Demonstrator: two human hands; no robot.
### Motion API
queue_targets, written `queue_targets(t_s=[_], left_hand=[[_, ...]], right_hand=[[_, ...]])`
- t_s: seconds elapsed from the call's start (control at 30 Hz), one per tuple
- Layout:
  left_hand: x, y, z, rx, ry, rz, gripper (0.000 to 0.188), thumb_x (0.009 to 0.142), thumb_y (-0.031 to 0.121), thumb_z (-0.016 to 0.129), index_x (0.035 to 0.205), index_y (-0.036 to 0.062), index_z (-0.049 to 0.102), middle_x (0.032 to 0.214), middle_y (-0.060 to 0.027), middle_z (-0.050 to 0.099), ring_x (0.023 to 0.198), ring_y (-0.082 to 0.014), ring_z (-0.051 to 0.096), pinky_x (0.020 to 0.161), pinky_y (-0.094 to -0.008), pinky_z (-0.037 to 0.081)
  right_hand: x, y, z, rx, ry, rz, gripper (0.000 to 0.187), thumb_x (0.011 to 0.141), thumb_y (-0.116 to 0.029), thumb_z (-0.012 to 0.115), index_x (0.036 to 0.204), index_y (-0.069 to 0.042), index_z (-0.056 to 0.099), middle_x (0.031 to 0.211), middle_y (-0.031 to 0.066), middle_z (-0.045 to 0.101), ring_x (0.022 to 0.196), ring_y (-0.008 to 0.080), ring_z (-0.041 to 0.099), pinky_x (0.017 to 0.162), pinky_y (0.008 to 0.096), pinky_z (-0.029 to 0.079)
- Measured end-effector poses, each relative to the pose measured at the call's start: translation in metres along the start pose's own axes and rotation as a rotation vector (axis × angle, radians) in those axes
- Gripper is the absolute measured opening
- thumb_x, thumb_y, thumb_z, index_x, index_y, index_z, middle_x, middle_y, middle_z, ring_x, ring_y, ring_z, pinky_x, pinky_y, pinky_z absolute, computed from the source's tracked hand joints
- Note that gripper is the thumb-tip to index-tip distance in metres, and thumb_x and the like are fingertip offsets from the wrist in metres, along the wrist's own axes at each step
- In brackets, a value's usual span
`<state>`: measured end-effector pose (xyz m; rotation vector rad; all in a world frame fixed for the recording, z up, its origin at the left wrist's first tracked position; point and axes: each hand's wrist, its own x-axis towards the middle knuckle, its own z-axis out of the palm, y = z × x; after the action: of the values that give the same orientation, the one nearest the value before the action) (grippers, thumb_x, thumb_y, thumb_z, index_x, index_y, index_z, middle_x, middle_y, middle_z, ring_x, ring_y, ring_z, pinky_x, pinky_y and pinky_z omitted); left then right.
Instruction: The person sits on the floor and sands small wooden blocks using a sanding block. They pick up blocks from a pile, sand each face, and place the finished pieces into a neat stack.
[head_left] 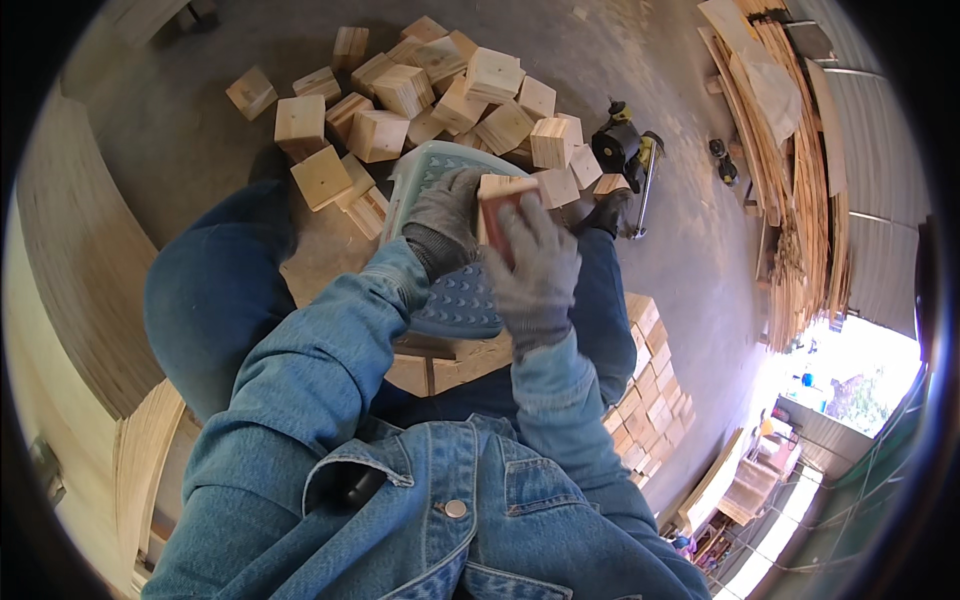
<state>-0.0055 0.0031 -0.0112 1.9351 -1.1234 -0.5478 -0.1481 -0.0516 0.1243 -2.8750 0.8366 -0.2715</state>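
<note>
Above a pale blue-grey plastic stool (455,320) between my knees, my gloved left hand (446,218) grips a light wooden block (498,184) from its left side. My gloved right hand (536,268) lies over the block's near face, with its fingers pressed on a reddish-brown sheet of sandpaper (496,222). The sheet sits flat against the wood, and part of it is hidden under the fingers. The stool top has raised marks. The left fingertips are mostly hidden behind the block.
A loose heap of wooden blocks (405,92) covers the floor ahead. Right of it lie yellow-and-black power tools (618,142). By my right leg stands a neat stack of blocks (655,385). Long boards (795,190) lean at the far right, and plywood sheets (85,260) stand at left.
</note>
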Motion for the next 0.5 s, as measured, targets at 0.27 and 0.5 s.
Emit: queue_targets(t_s=[0.27, 0.5], left_hand=[[0.004, 0.005, -0.007, -0.027, -0.046, -0.039, 0.100, 0.072, 0.041, 0.088, 0.153, 0.0088, 0.039, 0.150, -0.0226, 0.046, 0.140, -0.0406, 0.048, 0.120, -0.0458, 0.040], [0.002, 0.004, -0.005, 0.010, 0.003, 0.006, 0.101, 0.070, 0.041, 0.088, 0.153, 0.0098, 0.039, 0.149, -0.0211, 0.046, 0.139, -0.0393, 0.047, 0.123, -0.0443, 0.036]], right_hand=[[-0.054, -0.002, -0.004, 0.008, 0.004, -0.019, 0.056, 0.078, -0.025, 0.083, 0.133, -0.017, 0.072, 0.146, 0.0093, 0.059, 0.118, 0.0374, 0.060, 0.102, 0.0528, 0.048], [0.031, 0.009, 0.001, 0.011, 0.018, 0.006, 0.053, 0.082, -0.033, 0.078, 0.133, -0.016, 0.071, 0.146, 0.0081, 0.059, 0.114, 0.0395, 0.061, 0.099, 0.0537, 0.050]])
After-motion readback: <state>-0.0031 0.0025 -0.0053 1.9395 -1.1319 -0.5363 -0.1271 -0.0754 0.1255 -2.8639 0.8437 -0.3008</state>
